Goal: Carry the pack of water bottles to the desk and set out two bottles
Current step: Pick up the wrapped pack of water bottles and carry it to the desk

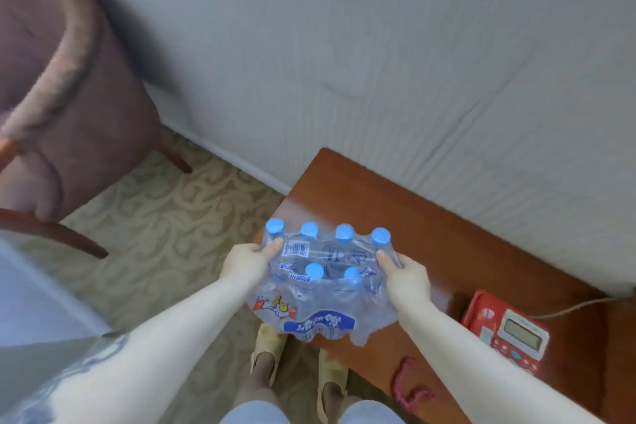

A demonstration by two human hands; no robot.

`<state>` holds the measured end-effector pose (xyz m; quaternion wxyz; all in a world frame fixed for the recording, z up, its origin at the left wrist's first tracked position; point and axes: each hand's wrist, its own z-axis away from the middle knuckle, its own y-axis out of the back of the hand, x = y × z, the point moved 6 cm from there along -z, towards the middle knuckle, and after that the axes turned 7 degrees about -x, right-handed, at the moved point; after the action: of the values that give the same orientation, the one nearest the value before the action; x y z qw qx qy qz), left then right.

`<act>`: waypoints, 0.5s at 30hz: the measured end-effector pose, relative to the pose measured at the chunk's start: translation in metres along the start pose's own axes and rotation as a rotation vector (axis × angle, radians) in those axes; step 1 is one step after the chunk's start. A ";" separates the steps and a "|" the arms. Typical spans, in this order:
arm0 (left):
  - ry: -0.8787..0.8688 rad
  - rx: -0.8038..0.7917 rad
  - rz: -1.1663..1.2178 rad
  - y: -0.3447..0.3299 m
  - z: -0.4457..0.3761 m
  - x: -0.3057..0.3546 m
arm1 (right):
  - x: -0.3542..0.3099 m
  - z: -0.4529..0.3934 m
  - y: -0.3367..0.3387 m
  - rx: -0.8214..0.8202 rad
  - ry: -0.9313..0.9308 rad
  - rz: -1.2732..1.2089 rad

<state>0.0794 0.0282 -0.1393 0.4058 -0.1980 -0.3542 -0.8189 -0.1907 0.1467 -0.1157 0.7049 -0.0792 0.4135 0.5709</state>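
A shrink-wrapped pack of water bottles (323,289) with several blue caps hangs in front of me, over the near left corner of the brown wooden desk (423,227). My left hand (246,260) grips the pack's left side. On its right side my right hand (406,277) holds the wrap. The pack's plastic film carries a barcode and blue print. Whether the pack's bottom touches the desk is hidden.
A red telephone (509,334) with a cord sits on the desk at the right. A red-pink item (409,385) lies near the desk's front edge. A brown armchair (58,96) stands at the left on patterned carpet. A pale wall runs behind the desk.
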 end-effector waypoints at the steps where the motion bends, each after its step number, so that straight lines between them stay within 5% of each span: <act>1: 0.028 0.059 0.032 0.007 0.010 -0.016 | -0.001 0.005 -0.006 -0.032 -0.008 0.034; 5: 0.111 0.100 0.125 0.022 0.047 -0.048 | 0.000 0.014 -0.016 -0.077 0.050 0.126; 7: 0.223 0.357 0.377 0.072 0.132 -0.137 | -0.020 0.069 -0.090 -0.314 0.193 0.273; 11: 0.246 0.413 0.469 0.079 0.167 -0.171 | -0.025 0.091 -0.118 -0.422 0.281 0.357; 15: 0.296 0.684 0.658 0.108 0.260 -0.253 | -0.024 0.168 -0.197 -0.662 0.403 0.505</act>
<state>0.3254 0.3080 -0.0742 0.7305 -0.0366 -0.4600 -0.5035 0.0634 0.1612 -0.0622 0.3859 -0.3061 0.3442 0.7993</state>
